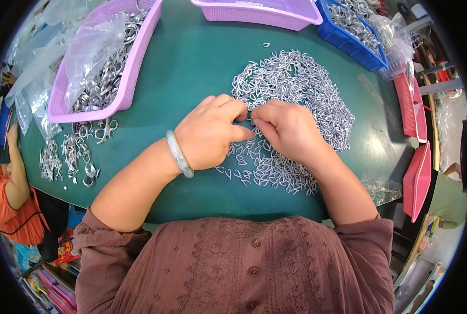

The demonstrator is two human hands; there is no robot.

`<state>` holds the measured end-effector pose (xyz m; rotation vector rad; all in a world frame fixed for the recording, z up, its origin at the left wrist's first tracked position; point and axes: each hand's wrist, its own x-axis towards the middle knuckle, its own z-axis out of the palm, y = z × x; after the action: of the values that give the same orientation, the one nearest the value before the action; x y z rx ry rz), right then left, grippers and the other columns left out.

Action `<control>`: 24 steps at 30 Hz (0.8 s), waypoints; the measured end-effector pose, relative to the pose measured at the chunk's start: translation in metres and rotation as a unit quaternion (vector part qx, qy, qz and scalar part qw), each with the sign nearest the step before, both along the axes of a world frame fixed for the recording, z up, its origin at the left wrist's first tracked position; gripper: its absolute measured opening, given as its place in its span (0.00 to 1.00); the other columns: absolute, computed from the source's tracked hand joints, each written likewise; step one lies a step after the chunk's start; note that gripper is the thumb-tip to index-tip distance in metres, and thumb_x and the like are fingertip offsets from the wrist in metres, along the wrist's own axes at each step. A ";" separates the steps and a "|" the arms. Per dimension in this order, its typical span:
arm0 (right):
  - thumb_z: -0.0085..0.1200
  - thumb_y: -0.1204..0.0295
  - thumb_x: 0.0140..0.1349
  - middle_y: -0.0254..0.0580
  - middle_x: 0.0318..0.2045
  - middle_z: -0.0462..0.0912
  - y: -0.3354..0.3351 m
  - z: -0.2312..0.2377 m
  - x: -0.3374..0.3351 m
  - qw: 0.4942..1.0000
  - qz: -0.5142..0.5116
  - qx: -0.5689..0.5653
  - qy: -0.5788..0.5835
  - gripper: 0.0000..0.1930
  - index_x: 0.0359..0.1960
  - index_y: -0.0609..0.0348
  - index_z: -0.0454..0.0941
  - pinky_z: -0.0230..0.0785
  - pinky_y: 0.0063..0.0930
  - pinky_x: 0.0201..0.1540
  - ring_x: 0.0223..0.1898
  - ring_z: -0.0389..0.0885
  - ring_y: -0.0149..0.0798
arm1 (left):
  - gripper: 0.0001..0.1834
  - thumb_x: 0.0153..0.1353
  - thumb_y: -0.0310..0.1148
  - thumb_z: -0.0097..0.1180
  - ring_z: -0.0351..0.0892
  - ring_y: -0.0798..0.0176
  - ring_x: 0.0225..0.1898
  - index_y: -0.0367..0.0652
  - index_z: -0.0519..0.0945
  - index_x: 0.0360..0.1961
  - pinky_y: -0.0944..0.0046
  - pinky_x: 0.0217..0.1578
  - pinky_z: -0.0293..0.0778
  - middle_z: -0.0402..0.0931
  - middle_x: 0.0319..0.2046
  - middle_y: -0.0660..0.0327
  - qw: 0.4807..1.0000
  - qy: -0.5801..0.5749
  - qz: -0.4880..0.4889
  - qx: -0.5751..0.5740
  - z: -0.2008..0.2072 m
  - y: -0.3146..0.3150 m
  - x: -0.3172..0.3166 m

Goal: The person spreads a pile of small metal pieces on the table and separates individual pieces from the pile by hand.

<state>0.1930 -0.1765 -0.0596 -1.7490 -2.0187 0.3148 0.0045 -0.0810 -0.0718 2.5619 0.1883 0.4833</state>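
My left hand (208,131), with a pale bangle (179,153) at the wrist, hovers at the left edge of a heap of small grey metal loops (322,97). Its thumb and bent forefinger stand apart, and no object shows between them. Thumb and forefinger of my right hand (291,127) are pinched together beside the left fingertips. Whatever they grip is too small or hidden to make out. Behind both hands the loops lie thick; nearer to me they thin out into loose loops (244,172). One single loop (266,45) lies apart beyond the heap.
On the green table (191,57) stand a purple basket (131,78) of metal rings and plastic bags, another purple basket (259,15), and a blue basket (367,56) of metal parts. Shiny metal pieces (71,152) lie at left. Red trays (417,178) line the right edge. A person in orange (13,199) is at far left.
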 end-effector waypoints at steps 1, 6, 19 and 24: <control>0.55 0.69 0.60 0.42 0.29 0.83 0.001 0.001 -0.001 0.999 -0.003 -0.001 0.036 0.06 0.34 0.54 0.82 0.75 0.40 0.32 0.30 0.83 0.49 | 0.20 0.41 0.17 0.53 0.72 0.52 0.43 0.46 0.86 0.35 0.57 0.49 0.67 0.73 0.40 0.57 1.000 0.000 0.000 0.000 0.000 0.000 0.000; 0.56 0.71 0.60 0.45 0.32 0.85 -0.003 0.003 0.007 0.994 -0.020 0.012 0.104 0.07 0.37 0.55 0.84 0.76 0.39 0.34 0.33 0.84 0.50 | 0.18 0.42 0.17 0.53 0.72 0.52 0.44 0.44 0.86 0.35 0.56 0.48 0.68 0.73 0.40 0.56 1.000 -0.004 -0.017 0.014 0.004 0.006 -0.005; 0.56 0.73 0.58 0.39 0.26 0.80 -0.037 0.015 0.014 1.000 -0.005 -0.019 -0.008 0.07 0.37 0.53 0.83 0.74 0.38 0.28 0.27 0.81 0.46 | 0.16 0.45 0.18 0.54 0.72 0.52 0.44 0.43 0.85 0.36 0.56 0.48 0.67 0.73 0.39 0.57 1.000 -0.005 0.004 0.014 0.003 0.006 -0.003; 0.56 0.73 0.58 0.41 0.29 0.82 -0.035 0.020 0.016 0.996 0.033 -0.076 -0.025 0.07 0.38 0.55 0.83 0.74 0.39 0.29 0.29 0.82 0.48 | 0.16 0.45 0.17 0.53 0.72 0.52 0.44 0.43 0.85 0.34 0.57 0.47 0.67 0.73 0.40 0.57 0.999 -0.007 0.041 0.019 0.000 0.000 0.004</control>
<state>0.2088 -0.2117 -0.0399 -1.7984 -2.1423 0.4616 0.0087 -0.0814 -0.0722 2.5948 0.2835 0.5405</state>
